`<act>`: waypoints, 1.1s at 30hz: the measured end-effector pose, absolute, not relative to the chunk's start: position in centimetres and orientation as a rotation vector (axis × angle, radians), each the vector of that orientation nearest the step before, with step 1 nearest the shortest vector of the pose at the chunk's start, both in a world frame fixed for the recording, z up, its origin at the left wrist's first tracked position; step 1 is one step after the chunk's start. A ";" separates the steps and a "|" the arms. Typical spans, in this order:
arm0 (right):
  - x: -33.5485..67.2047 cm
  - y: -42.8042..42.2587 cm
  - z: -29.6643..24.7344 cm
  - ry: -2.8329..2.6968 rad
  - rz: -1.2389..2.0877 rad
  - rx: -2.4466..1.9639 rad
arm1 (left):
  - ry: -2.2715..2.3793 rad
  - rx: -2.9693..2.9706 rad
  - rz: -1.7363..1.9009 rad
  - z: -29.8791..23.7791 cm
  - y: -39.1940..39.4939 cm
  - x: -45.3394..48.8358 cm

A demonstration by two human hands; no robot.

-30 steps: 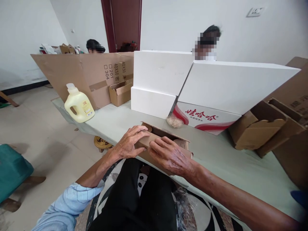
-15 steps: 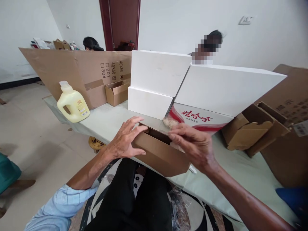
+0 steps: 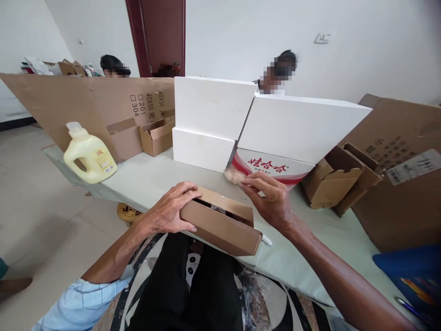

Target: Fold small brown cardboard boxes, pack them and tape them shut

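A small brown cardboard box (image 3: pixel 220 225) lies at the near edge of the table (image 3: pixel 155 174), its top flap almost folded down. My left hand (image 3: pixel 168 212) grips the box's left end, fingers curled over the top edge. My right hand (image 3: pixel 272 198) hovers just behind the box's right end, fingers bent and pinched together near the flap; what they hold, if anything, I cannot make out. A small clear bag of pale stuff (image 3: pixel 233 175) lies just beyond the right hand's fingertips.
White foam boards (image 3: pixel 213 105) and a red-and-white printed carton (image 3: pixel 272 166) stand behind. A yellow detergent bottle (image 3: pixel 88 154) sits at left, with open brown boxes at left (image 3: pixel 155 137) and right (image 3: pixel 336 186). Two people sit behind the boards. A blue object (image 3: pixel 409 271) lies near right.
The box's top flap has come down from open to nearly closed. My right hand lifted off the box front and moved back behind it. The left hand kept its hold.
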State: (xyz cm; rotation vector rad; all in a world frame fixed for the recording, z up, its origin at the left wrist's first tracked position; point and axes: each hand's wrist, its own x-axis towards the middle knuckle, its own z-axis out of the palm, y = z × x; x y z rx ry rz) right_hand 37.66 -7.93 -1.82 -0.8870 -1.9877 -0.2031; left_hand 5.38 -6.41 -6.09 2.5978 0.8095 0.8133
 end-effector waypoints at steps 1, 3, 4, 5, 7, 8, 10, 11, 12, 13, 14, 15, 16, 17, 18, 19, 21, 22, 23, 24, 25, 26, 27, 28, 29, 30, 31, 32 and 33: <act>37.4 -8.0 -2.2 -2.016 -0.209 -0.866 | 0.812 2.594 0.816 -6.1 -6.5 5.4; 36.9 -8.3 -2.7 -2.074 -0.209 -0.839 | 0.817 2.591 0.816 -6.0 -6.5 5.4; 36.7 -8.5 -2.9 -2.102 -0.204 -0.834 | 0.819 2.591 0.815 -6.0 -6.5 5.4; 36.5 -8.8 -3.1 -2.131 -0.192 -0.834 | 0.820 2.591 0.813 -6.1 -6.5 5.4; 36.1 -9.2 -3.3 -2.191 -0.150 -0.842 | 0.817 2.598 0.806 -6.1 -6.5 5.5; 36.0 -9.4 -3.3 -2.218 -0.127 -0.848 | 0.815 2.602 0.798 -6.2 -6.5 5.5; 35.9 -9.6 -3.3 -2.263 -0.087 -0.855 | 0.815 2.610 0.778 -6.2 -6.5 5.5; 35.8 -9.6 -3.3 -2.283 -0.065 -0.857 | 0.817 2.613 0.767 -6.2 -6.5 5.5; 35.8 -9.6 -3.2 -2.301 -0.044 -0.857 | 0.821 2.616 0.756 -6.1 -6.6 5.5; 35.8 -9.7 -3.1 -2.323 -0.024 -0.855 | 0.827 2.618 0.746 -6.0 -6.6 5.5; 35.8 -9.7 -3.0 -2.351 0.000 -0.854 | 0.832 2.620 0.736 -6.0 -6.6 5.5; 35.8 -9.7 -2.8 -2.379 0.029 -0.858 | 0.834 2.622 0.727 -5.9 -6.6 5.6; 35.9 -9.8 -2.6 -2.405 0.056 -0.862 | 0.835 2.623 0.718 -5.9 -6.7 5.7; 36.0 -9.8 -2.4 -2.428 0.080 -0.865 | 0.835 2.622 0.711 -5.8 -6.7 5.7; 36.1 -9.9 -2.1 -2.444 0.100 -0.867 | 0.837 2.619 0.706 -5.8 -6.7 5.8; 36.3 -10.0 -1.9 -2.455 0.117 -0.870 | 0.839 2.613 0.704 -5.8 -6.8 5.9; 36.7 -10.0 -1.5 -2.476 0.133 -0.880 | 0.848 2.598 0.708 -5.7 -6.8 6.1; 36.9 -10.1 -1.4 -2.490 0.140 -0.893 | 0.852 2.591 0.709 -5.7 -6.8 6.2; 37.1 -10.1 -1.3 -2.507 0.151 -0.910 | 0.854 2.586 0.711 -5.7 -6.9 6.3; 37.3 -10.1 -1.2 -2.526 0.164 -0.926 | 0.854 2.583 0.710 -5.6 -6.9 6.4; 37.4 -10.1 -1.1 -2.542 0.175 -0.940 | 0.851 2.583 0.707 -5.6 -6.9 6.4; 37.4 -10.1 -1.1 -2.556 0.181 -0.950 | 0.848 2.584 0.703 -5.6 -7.0 6.5; 37.4 -10.1 -1.1 -2.566 0.177 -0.959 | 0.846 2.587 0.697 -5.6 -7.0 6.5; 37.4 -10.1 -1.1 -2.574 0.163 -0.963 | 0.848 2.590 0.691 -5.6 -7.0 6.5; 37.3 -10.1 -1.2 -2.578 0.139 -0.961 | 0.853 2.595 0.685 -5.6 -7.0 6.5; 37.2 -10.0 -1.2 -2.582 0.109 -0.952 | 0.861 2.599 0.680 -5.6 -7.0 6.5; 37.1 -10.0 -1.3 -2.583 0.080 -0.938 | 0.867 2.603 0.678 -5.6 -7.0 6.5; 36.9 -10.0 -1.3 -2.588 0.060 -0.921 | 0.868 2.610 0.679 -5.6 -7.0 6.4; 36.8 -10.1 -1.4 -2.590 0.043 -0.902 | 0.866 2.618 0.681 -5.6 -6.9 6.4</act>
